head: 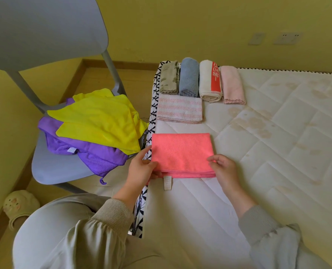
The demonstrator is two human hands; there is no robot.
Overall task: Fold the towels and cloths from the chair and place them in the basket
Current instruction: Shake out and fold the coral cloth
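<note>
A coral pink cloth [181,152], folded in half, lies flat on the white mattress [268,133] near its left edge. My left hand [142,168] pinches the cloth's near left corner. My right hand [222,167] pinches its near right corner. On the grey chair [50,171] to the left lie yellow cloths [99,121] on top of purple cloths [95,154], unfolded. No basket is in view.
Several folded towels sit at the mattress's far left: an olive one [169,77], a blue one [189,77], a white one with a red stripe [209,82], a pale pink one [232,85], and a pink-striped one [179,109]. A slipper [19,206] rests on the floor.
</note>
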